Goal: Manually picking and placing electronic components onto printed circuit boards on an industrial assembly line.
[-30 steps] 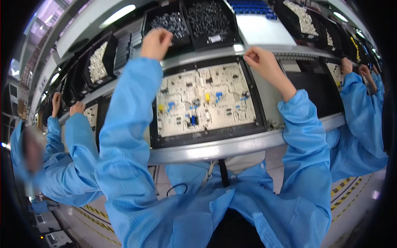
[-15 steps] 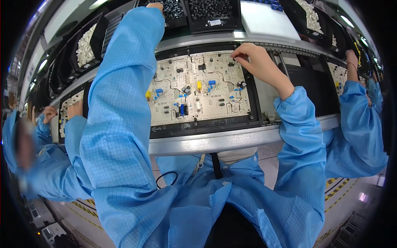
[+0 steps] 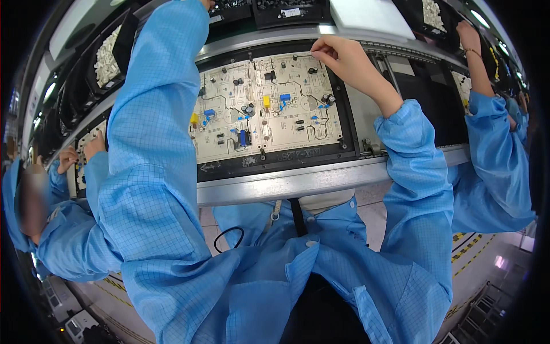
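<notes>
1. At nine o'clock a co-worker in a blue coat (image 3: 63,241) sits beside us, both hands on another board (image 3: 86,166) on the same line.
2. Our left arm, in its blue sleeve (image 3: 154,114), reaches up toward twelve o'clock. The left hand (image 3: 205,3) is cut by the top edge at a black parts bin (image 3: 229,7), so we cannot tell whether it is loose or closed on anything.
3. The circuit board (image 3: 269,114) lies in a black carrier (image 3: 275,163) at the centre, its long axis running nine to three, studded with blue, yellow and black parts.
4. Our right hand (image 3: 344,57) is the nearer one: it hovers over the board's top right corner, fingers pinched together. It probably grips a small component, too small to make out. The board lies at seven o'clock from that hand.
5. The carrier rests on a metal conveyor rail (image 3: 298,183), with trays of white parts (image 3: 106,54) at ten o'clock.
6. At two o'clock another worker's arm (image 3: 487,114) reaches up. We see yellow-striped floor (image 3: 470,255) at four o'clock.
</notes>
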`<control>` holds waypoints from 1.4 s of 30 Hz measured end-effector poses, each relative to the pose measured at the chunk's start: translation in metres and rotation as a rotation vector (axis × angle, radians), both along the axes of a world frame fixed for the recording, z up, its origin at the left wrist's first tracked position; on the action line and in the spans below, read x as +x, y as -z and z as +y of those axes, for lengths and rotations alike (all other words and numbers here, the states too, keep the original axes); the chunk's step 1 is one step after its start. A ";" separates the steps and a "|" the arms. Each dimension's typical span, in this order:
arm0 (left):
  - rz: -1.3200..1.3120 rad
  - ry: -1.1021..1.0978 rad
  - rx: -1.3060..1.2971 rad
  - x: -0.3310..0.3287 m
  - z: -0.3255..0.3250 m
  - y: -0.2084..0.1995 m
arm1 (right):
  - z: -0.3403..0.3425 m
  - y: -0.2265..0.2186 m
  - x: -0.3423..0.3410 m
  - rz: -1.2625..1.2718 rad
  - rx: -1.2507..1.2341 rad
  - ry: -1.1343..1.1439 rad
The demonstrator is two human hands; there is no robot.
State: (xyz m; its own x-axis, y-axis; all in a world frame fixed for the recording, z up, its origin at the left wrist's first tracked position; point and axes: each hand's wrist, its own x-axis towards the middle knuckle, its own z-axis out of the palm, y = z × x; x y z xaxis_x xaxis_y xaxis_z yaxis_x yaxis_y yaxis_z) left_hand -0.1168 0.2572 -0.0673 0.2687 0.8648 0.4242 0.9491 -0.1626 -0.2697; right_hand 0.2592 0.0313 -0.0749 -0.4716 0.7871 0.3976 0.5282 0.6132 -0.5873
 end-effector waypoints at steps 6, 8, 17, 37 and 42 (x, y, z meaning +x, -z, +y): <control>-0.371 0.186 -0.033 0.037 -0.063 -0.018 | -0.003 0.009 0.013 0.027 0.001 0.041; -0.684 0.270 -0.145 0.030 -0.085 -0.030 | -0.005 0.004 0.007 0.028 0.000 0.049; -1.609 0.678 -0.780 -0.004 -0.190 -0.075 | 0.069 -0.051 -0.042 0.133 0.261 0.105; -2.058 0.378 -0.566 0.047 -0.304 -0.054 | 0.114 -0.076 -0.035 0.114 0.638 0.284; -1.852 0.326 -0.592 0.060 -0.303 -0.057 | 0.193 -0.028 0.088 0.084 0.532 0.976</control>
State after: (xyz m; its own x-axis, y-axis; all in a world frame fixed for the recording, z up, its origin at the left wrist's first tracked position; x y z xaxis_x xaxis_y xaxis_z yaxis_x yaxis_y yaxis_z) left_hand -0.0570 -0.0459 -0.0101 0.0618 0.9969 0.0490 -0.1251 -0.0410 0.9913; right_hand 0.3472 0.2243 -0.0470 0.3007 0.5255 0.7959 0.8918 0.1407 -0.4299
